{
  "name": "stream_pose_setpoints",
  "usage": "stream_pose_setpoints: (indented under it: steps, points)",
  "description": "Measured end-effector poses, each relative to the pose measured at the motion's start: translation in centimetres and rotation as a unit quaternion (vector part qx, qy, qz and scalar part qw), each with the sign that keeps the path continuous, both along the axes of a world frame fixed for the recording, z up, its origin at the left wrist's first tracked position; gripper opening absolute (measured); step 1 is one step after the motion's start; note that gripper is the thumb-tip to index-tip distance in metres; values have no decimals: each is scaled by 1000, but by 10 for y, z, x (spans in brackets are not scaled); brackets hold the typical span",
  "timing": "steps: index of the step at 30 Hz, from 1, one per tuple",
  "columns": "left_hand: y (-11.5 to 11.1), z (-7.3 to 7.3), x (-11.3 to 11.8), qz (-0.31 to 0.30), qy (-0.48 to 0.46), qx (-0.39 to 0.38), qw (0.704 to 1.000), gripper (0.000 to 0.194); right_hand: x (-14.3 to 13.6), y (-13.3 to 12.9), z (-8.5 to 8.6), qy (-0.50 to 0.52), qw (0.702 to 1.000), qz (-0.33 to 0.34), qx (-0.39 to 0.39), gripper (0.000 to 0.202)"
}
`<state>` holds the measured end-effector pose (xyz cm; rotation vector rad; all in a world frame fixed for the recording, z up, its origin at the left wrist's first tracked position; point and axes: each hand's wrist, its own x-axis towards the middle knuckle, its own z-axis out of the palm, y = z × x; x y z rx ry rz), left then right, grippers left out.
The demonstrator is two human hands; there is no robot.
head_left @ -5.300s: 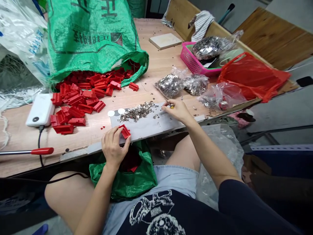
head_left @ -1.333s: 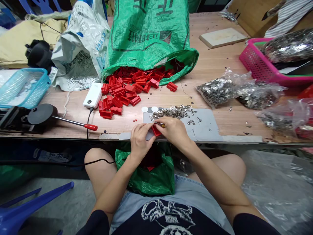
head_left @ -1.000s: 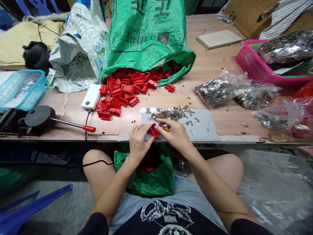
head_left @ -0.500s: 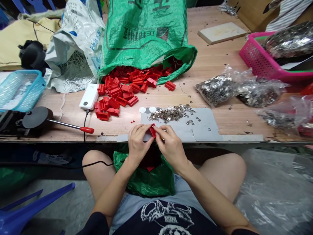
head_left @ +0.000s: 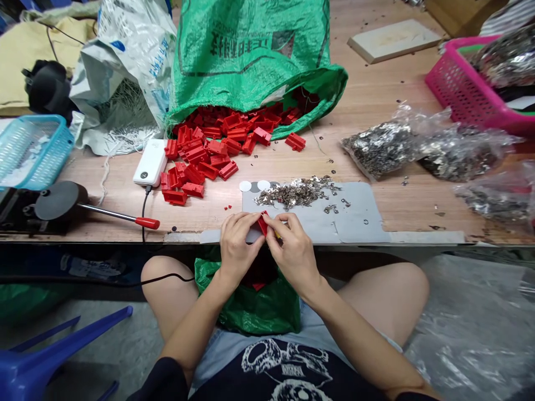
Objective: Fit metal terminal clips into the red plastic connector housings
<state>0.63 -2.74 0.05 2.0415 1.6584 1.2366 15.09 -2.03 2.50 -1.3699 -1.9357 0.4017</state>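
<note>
Between my two hands, at the table's front edge, is a small red plastic housing (head_left: 263, 224). My left hand (head_left: 239, 242) grips it from the left with thumb and fingers. From the other side my right hand (head_left: 292, 245) pinches at it, and a bit of yellow shows by those fingers; whether a small part is held there is hidden. Just beyond the hands, small metal clips (head_left: 298, 192) lie heaped on a grey mat (head_left: 355, 214). Below, an open green plastic bag (head_left: 267, 312) rests in my lap with red pieces inside.
Red housings (head_left: 196, 159) spill from a large green woven sack (head_left: 251, 50). A lever press (head_left: 62, 203) and a white power bank (head_left: 150, 162) stand left. Clear bags of metal parts (head_left: 380, 147) and a pink basket (head_left: 463, 89) are right. A blue basket (head_left: 50, 150) sits far left.
The view has shifted slightly, so table things on the right appear farther right. Both hands stay on the red housing, with barely any visible movement.
</note>
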Motion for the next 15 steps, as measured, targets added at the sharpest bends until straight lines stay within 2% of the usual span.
stream_pose_setpoints:
  steps: [6,15]
  points:
    - [0,0,0,3,5,-22,1000,39,-1,0,3,6,1000,0,-26,28]
    - [1,0,0,3,10,-10,1000,37,-2,0,6,1,999,1,-37,26]
